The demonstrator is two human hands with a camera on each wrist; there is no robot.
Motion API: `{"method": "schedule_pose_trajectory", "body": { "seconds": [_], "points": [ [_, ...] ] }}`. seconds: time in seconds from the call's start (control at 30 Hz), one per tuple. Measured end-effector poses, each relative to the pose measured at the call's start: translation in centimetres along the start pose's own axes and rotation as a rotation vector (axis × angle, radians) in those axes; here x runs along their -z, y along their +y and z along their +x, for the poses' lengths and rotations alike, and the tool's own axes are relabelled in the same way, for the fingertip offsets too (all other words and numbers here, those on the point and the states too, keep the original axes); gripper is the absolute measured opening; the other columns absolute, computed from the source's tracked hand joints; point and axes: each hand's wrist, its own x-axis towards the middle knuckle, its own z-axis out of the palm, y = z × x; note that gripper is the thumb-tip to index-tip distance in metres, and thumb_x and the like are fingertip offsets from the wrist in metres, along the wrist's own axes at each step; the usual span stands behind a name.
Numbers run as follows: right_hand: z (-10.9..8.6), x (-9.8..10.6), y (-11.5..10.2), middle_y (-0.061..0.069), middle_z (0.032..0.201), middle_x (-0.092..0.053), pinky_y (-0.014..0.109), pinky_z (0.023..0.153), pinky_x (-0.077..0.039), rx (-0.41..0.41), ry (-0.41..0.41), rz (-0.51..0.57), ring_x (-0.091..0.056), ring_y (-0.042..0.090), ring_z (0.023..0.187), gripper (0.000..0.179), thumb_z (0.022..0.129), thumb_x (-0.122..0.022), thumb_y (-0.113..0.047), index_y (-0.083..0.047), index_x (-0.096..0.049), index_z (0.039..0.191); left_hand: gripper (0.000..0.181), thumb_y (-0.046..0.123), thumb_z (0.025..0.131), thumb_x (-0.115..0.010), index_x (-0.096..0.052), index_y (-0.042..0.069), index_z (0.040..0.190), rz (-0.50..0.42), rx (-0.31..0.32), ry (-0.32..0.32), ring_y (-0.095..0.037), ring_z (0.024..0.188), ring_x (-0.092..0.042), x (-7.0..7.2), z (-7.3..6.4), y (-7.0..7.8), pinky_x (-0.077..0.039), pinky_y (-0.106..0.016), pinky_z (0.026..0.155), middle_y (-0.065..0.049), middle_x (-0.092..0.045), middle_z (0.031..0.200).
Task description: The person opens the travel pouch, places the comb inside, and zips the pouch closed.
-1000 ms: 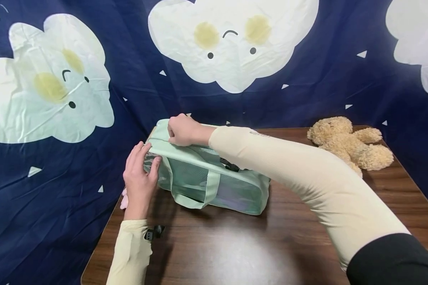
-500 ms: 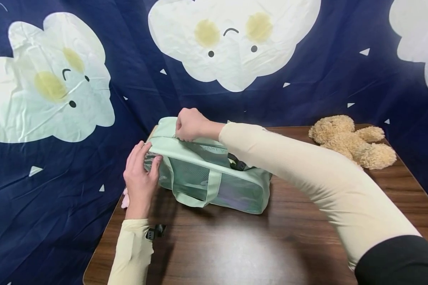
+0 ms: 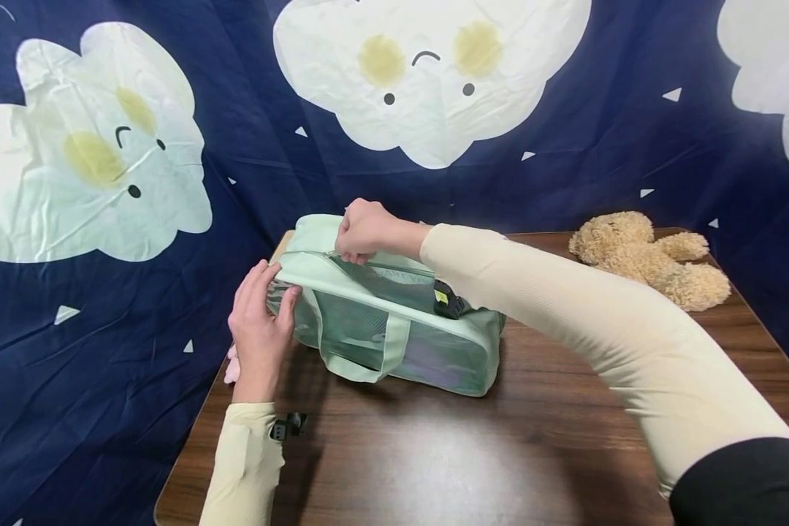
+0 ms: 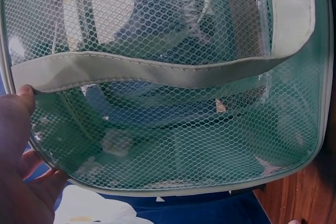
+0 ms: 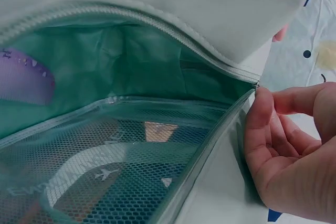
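Observation:
A mint-green mesh and clear-plastic zip bag (image 3: 454,336) lies on the table, its top partly unzipped. In the head view my left hand (image 3: 259,318) grips its left end, thumb on the front edge. The left wrist view shows that thumb beside the end of the handle strap (image 4: 147,71), fingers curled round the rim. My right hand (image 3: 367,230) is at the zipper on top. Up close, its thumb and finger pinch the zipper pull (image 5: 257,85) where the opening narrows to a point. Inside lies a purple ridged object (image 5: 31,77), only partly visible.
A tan plush toy (image 3: 644,259) lies at the table's far right. Something small and pink (image 3: 232,365) shows behind my left wrist at the left edge. A blue cloud-printed cloth (image 3: 250,131) hangs behind the wooden table (image 3: 565,438).
My right hand has slid to the right along the bag's top with the zipper pull, leaving a longer zipped stretch on its left. The left hand has kept its grip in place.

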Motion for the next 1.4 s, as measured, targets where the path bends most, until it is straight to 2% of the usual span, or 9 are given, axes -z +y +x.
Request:
{"method": "schedule_pose_trajectory", "body": {
  "seconds": [0.33,0.63,0.87,1.13,1.4],
  "points": [
    [-1.1,0.7,1.1,0.001,0.066,-0.068,0.025,0.066,-0.06,-0.034,-0.015,0.116,-0.063,0.007,0.056,0.016,0.091,-0.066,-0.004,0.004,-0.079,0.09,0.04,0.007,0.086,-0.081,-0.07,-0.004,0.123,-0.003,0.009,-0.001,-0.049,0.126,-0.059,-0.1,-0.1,-0.1,-0.045,-0.058,0.109,-0.027,-0.066,0.132],
    [-1.7,0.9,1.4,0.005,0.071,-0.07,0.027,0.067,-0.061,-0.042,-0.038,0.142,-0.064,0.009,0.059,0.015,0.091,-0.064,-0.003,0.003,-0.078,0.087,0.04,0.008,0.088,-0.081,-0.07,-0.003,0.124,-0.003,0.014,-0.016,-0.046,0.127,-0.059,0.0,-0.2,0.2,-0.046,-0.061,0.107,-0.026,-0.066,0.133],
    [-2.6,1.6,1.5,0.006,0.072,-0.07,0.026,0.068,-0.061,-0.073,-0.071,0.18,-0.062,0.01,0.059,0.018,0.091,-0.062,-0.001,0.007,-0.077,0.096,0.039,0.007,0.087,-0.081,-0.071,-0.003,0.123,-0.011,0.009,-0.003,-0.047,0.126,-0.06,-0.1,0.0,0.2,-0.046,-0.062,0.106,-0.026,-0.066,0.132],
    [-3.6,2.3,2.3,0.004,0.071,-0.067,0.023,0.066,-0.058,-0.105,-0.114,0.26,-0.06,0.011,0.062,0.02,0.093,-0.06,0.003,0.011,-0.074,0.105,0.039,0.009,0.089,-0.08,-0.07,-0.005,0.124,0.006,0.019,-0.021,-0.049,0.126,-0.059,0.0,0.0,0.1,-0.046,-0.062,0.105,-0.028,-0.065,0.133],
    [-4.9,3.1,3.3,0.006,0.075,-0.069,0.025,0.066,-0.059,-0.124,-0.133,0.311,-0.062,0.012,0.063,0.017,0.095,-0.061,0.003,0.011,-0.073,0.104,0.04,0.008,0.088,-0.081,-0.069,-0.004,0.124,0.009,0.03,-0.008,-0.046,0.127,-0.06,0.0,0.0,0.1,-0.046,-0.06,0.107,-0.025,-0.066,0.134]
  ]
}}
